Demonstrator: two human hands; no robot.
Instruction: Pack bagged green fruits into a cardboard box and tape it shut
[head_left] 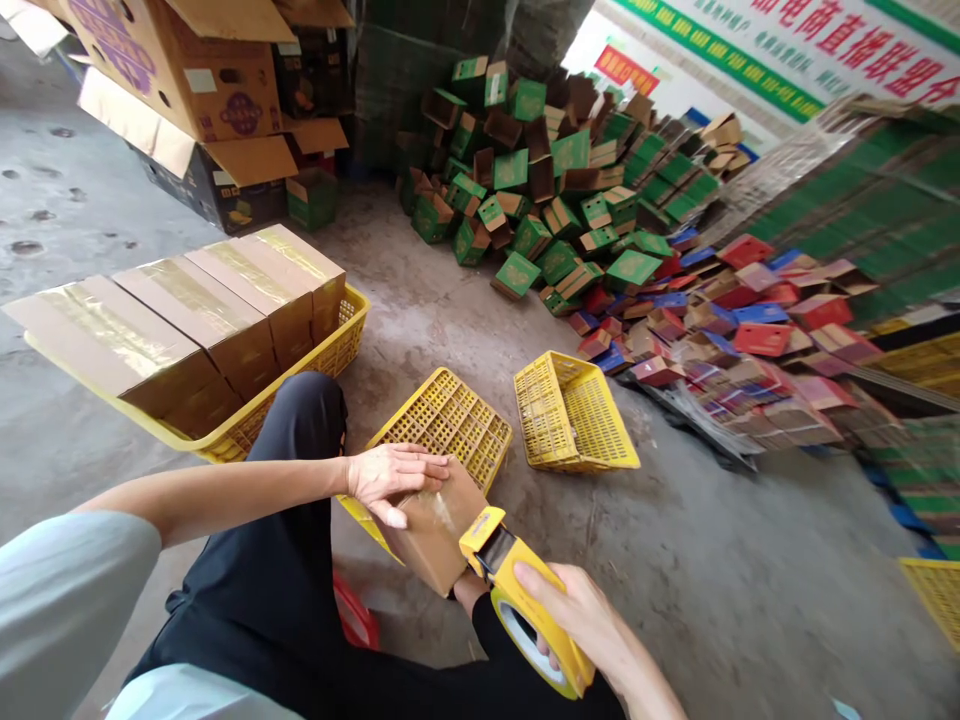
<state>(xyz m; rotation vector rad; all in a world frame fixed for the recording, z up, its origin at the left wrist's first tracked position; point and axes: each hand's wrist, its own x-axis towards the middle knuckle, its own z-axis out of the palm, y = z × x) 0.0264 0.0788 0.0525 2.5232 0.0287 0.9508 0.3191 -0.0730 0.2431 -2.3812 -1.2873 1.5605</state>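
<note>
A brown cardboard box (431,535) rests on an upturned yellow plastic crate (450,420) between my knees. Across the top of that box lies my left hand (397,480), palm down with its fingers stretched out. My right hand (562,605) grips a yellow tape dispenser (551,620), its fingers wrapped around the frame and a roll of tape inside. The dispenser's head touches or nearly touches the box's right edge; I cannot tell which. To my left, several taped cardboard boxes (199,300) stand in a row inside another yellow crate (281,395).
A yellow crate (577,415) lies on its side ahead. Green boxes (517,275) and red and blue boxes (761,335) form a loose heap beyond it. Large open cartons (217,95) stand at the back left. Wrapped green stacks (862,210) are at the right. A red stool (356,610) shows beneath me.
</note>
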